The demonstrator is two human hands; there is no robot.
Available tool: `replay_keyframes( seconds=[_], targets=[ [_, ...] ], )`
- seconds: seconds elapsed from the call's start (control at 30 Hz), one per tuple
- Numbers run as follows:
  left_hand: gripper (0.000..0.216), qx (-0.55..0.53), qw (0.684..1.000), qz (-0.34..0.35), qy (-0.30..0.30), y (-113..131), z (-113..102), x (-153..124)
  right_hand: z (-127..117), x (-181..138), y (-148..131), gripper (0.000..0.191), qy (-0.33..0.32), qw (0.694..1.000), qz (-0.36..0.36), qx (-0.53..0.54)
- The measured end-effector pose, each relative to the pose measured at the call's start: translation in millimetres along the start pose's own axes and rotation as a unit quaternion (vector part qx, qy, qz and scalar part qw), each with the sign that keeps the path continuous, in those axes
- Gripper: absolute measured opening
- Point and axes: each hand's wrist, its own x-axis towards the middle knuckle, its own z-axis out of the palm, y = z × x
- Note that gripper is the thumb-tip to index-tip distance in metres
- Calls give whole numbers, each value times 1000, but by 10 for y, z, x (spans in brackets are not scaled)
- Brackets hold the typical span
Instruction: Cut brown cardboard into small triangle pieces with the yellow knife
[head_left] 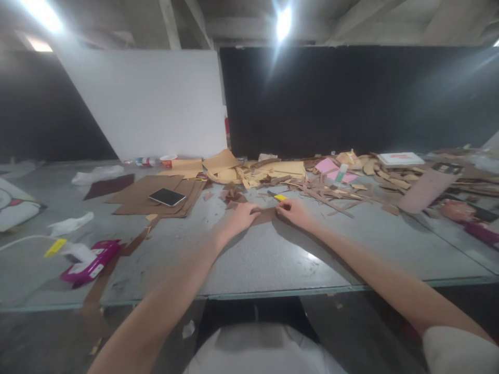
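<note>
Both my arms reach out over a grey table [273, 259]. My left hand [240, 217] lies on the left end of a small brown cardboard piece [265, 215], fingers curled down on it. My right hand [293, 211] pinches the right end of the same piece. Just beyond my right hand lies a utility knife with a yellow body [277, 197]. A small folded brown cardboard scrap [233, 196] sits behind my left hand.
Flat brown sheets with a dark tablet [167, 197] on them lie at left. A heap of cardboard offcuts [312, 179] and pink paper [330, 167] runs along the back. A magenta box [89, 262], white crumpled paper [70, 224] and a white box [401, 158] lie about.
</note>
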Motion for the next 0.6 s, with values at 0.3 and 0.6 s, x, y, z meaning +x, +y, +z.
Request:
replay_keyframes(
  seconds=[0.3, 0.6],
  targets=[
    [26, 4, 1000, -10, -5, 68, -29, 1, 31, 20, 50, 27, 6, 1000, -6, -6],
    [26, -8, 1000, 9, 0, 19, 1, 6, 28, 14, 35, 25, 11, 1000, -20, -13]
  ],
)
